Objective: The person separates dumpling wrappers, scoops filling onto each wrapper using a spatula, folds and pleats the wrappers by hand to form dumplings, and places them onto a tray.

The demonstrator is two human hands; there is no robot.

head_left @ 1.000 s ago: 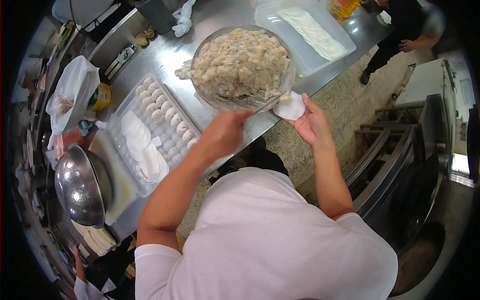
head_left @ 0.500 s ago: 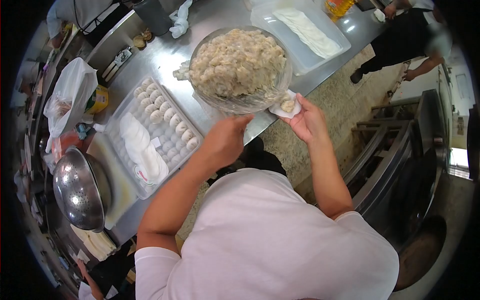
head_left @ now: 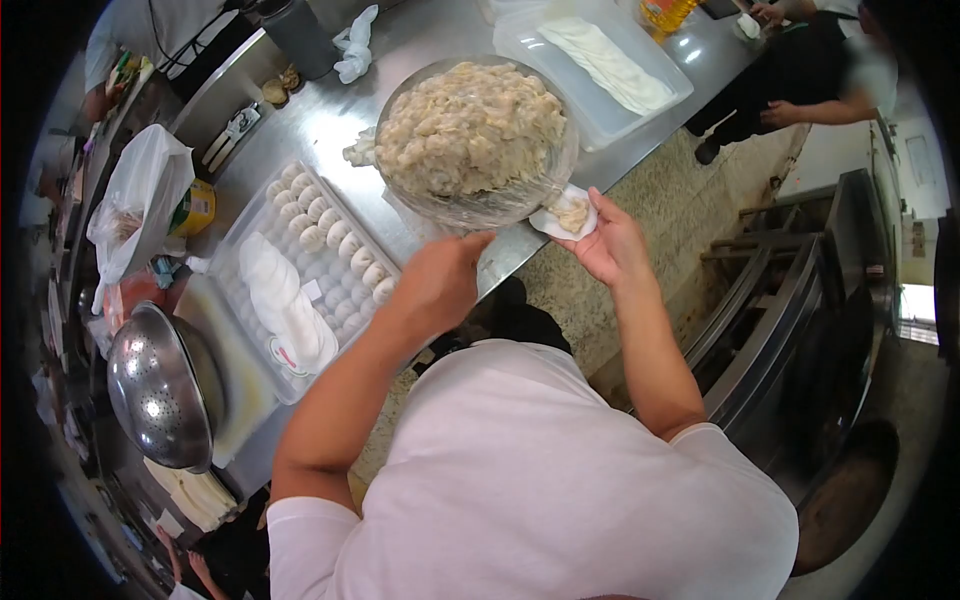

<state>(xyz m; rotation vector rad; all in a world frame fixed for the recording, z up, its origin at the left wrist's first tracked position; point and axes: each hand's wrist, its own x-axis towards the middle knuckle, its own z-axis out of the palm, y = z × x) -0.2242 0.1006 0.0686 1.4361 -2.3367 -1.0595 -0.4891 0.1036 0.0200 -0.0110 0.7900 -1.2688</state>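
One bowl [head_left: 395,185] heaped with one mound of filling [head_left: 475,125] sits at the surface's [head_left: 335,128] near edge. One wrapper [head_left: 551,222] carries one dab of filling. One tray [head_left: 357,226] holds more than ten exposed dumplings [head_left: 350,246], others too veiled to count. There are one colander [head_left: 155,385], one clear bin [head_left: 655,112], one white strip [head_left: 605,65] and one dark container [head_left: 300,42].

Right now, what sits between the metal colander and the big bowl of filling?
A pale board, then the tray of dumplings; the head view shows both.
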